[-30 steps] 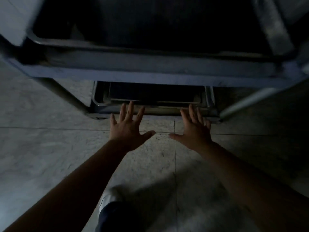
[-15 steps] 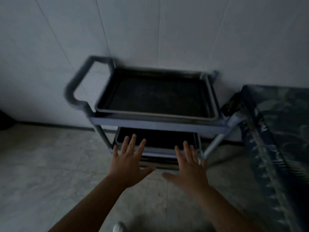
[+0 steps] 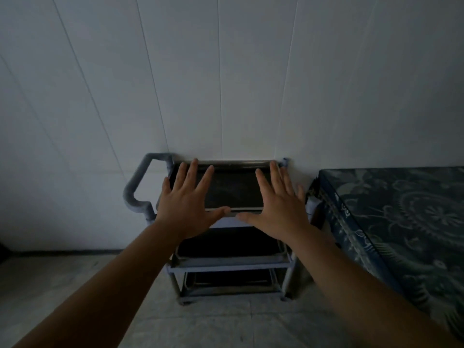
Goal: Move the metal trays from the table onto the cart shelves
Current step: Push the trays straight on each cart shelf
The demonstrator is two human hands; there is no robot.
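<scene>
A grey three-shelf cart [image 3: 136, 190] stands against the wall. A dark metal tray [image 3: 233, 192] lies on its top shelf, a second tray [image 3: 226, 243] on the middle shelf, and a third tray [image 3: 226, 278] on the bottom shelf. My left hand [image 3: 187, 204] and my right hand [image 3: 276, 204] are stretched out flat in front of the top tray, fingers spread, holding nothing. Whether they touch the tray cannot be told.
A table with a dark blue patterned cloth [image 3: 401, 222] stands right beside the cart. A pale panelled wall [image 3: 226, 84] is directly behind the cart. Light tiled floor [image 3: 62, 285] spreads to the left and in front.
The view has risen from the cart's bottom shelf to take in the whole cart from farther back. Both open hands lifted from the bottom shelf level to the top tray level.
</scene>
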